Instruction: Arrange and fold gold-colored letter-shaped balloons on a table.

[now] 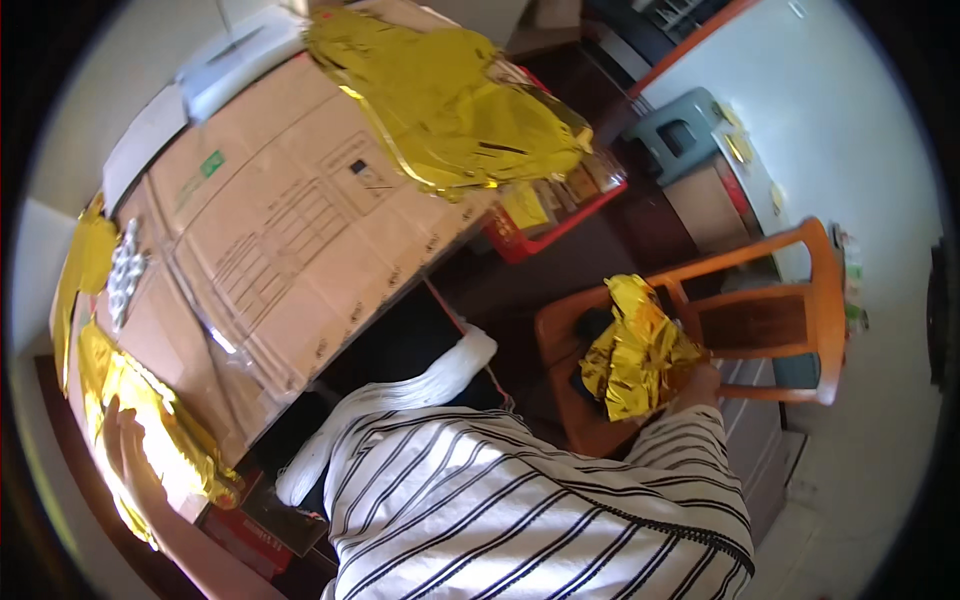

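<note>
Cardboard-topped counter (300, 215), pale wall at right. Left hand (128, 455) open, fingers spread over a gold foil sheet (188, 440) at the counter's left edge; glare hides any contact detail. Right hand (700, 388) touches crumpled gold foil (640, 350) above the wooden chair (827, 310); fingers hidden — cannot tell whether closed. Judgement: handle by broad folds, not one corner, since thin film probably tears; draw it clear of the chair-back slowly. Flat palm at left should limit creasing. Farther out: white skein (400, 388) before the lap, silvery cluster (124, 275) near the left foil — keep both from snagging.
</note>
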Demonstrator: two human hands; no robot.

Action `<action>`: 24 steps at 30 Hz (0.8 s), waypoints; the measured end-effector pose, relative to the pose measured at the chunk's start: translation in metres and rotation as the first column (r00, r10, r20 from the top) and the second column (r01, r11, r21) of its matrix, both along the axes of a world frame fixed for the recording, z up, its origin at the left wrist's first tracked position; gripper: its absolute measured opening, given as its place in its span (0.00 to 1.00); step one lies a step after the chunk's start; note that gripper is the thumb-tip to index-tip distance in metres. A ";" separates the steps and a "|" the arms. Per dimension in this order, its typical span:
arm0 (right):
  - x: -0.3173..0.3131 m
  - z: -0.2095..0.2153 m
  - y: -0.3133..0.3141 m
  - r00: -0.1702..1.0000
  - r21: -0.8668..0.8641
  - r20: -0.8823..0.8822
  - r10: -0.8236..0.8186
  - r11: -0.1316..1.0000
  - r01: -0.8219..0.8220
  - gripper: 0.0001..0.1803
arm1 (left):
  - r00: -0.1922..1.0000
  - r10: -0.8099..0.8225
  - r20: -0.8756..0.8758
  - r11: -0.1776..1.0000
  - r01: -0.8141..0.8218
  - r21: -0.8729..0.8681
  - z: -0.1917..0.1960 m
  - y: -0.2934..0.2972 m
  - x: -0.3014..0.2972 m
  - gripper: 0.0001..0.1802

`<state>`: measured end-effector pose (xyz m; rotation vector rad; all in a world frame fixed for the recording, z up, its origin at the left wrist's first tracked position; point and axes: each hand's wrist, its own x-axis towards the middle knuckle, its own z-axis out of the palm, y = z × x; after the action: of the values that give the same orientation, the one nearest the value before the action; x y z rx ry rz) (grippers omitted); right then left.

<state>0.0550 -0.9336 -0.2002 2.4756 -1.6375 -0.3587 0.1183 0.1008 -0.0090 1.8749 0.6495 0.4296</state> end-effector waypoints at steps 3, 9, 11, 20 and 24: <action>0.000 -0.001 0.001 1.000 -0.018 0.024 -0.007 1.000 0.007 0.19 | 0.995 -0.096 0.007 0.995 0.096 -0.011 -0.007 0.007 -0.008 0.26; 0.004 -0.008 0.014 0.997 -0.040 0.070 -0.043 0.998 0.046 0.18 | 0.995 -0.076 0.071 0.994 0.071 0.079 0.017 -0.026 0.001 0.21; 0.007 -0.001 0.006 0.992 -0.038 0.113 -0.052 0.998 0.056 0.18 | 0.999 -0.034 0.042 0.992 0.029 0.123 0.012 -0.014 -0.020 0.24; -0.014 -0.011 0.049 0.835 -0.044 0.445 -0.324 0.923 0.382 0.17 | 0.997 -0.042 -0.061 0.918 0.062 0.391 0.008 0.004 -0.031 0.20; -0.036 -0.018 0.119 0.957 0.071 0.277 0.081 0.992 -0.105 0.21 | 0.994 0.094 -0.056 0.965 -0.077 0.249 0.003 -0.010 -0.015 0.22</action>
<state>0.0193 -0.8146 -0.2183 2.7590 -1.6220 -0.0758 0.1030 0.0907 -0.0064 2.1101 0.7525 0.5247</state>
